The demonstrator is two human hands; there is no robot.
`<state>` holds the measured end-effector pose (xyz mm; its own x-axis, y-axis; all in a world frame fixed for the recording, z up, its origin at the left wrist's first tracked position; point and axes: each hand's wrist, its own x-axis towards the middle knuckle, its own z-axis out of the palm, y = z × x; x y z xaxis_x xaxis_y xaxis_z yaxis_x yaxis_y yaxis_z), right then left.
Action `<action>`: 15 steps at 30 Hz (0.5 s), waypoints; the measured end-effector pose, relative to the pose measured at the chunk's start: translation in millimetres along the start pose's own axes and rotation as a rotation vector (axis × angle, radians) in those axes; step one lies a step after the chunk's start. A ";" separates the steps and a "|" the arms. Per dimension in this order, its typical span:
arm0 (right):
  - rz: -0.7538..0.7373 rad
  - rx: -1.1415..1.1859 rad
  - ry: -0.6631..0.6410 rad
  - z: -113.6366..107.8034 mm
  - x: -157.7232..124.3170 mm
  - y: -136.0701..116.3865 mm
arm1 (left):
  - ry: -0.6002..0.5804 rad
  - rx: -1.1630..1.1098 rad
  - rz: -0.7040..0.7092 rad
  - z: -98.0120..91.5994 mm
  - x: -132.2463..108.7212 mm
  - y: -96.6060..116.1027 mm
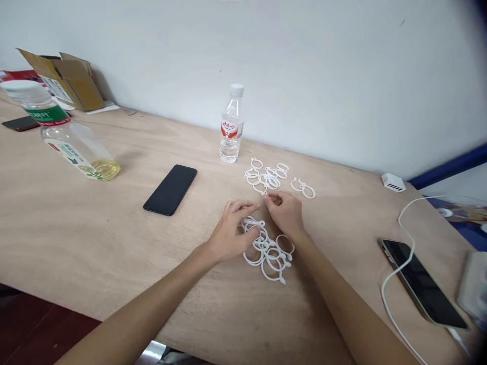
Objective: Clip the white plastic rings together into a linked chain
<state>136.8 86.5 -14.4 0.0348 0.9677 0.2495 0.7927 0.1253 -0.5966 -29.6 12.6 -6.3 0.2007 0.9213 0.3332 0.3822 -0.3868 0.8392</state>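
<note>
Small white plastic curtain rings with eyelets lie in two loose piles on the wooden table. My left hand rests at the near pile of rings, its fingers and thumb apart, with the thumb touching the rings. At the near edge of the far pile of rings, my right hand has thumb and forefinger pinched on the eyelet of a white ring. Its other fingers are curled and partly hidden. Two more rings lie just right of the far pile.
A water bottle stands behind the far pile. To the left are a black phone, a large oil bottle and a cardboard box. On the right lie another phone, a white cable and a small white device.
</note>
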 end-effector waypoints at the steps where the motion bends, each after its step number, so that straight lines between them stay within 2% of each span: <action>1: 0.016 -0.018 -0.005 0.4 0.5 -1.4 | 0.001 -0.001 0.002 0.3 0.0 -0.1; 8: 0.045 -0.020 -0.043 -0.2 6.8 -7.8 | 0.021 -0.012 -0.011 0.1 0.4 0.1; 12: 0.041 0.083 -0.124 -15.1 4.0 -8.6 | 0.039 -0.021 -0.052 -0.7 1.0 1.6; 15: 0.059 0.259 -0.227 -28.2 -3.5 -9.4 | 0.089 -0.042 -0.106 -0.1 1.8 1.7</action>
<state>146.4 75.8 11.8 -0.0830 0.9953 0.0499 0.6119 0.0904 -0.7857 -28.7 13.6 -4.3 0.0801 0.9575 0.2772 0.3589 -0.2871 0.8881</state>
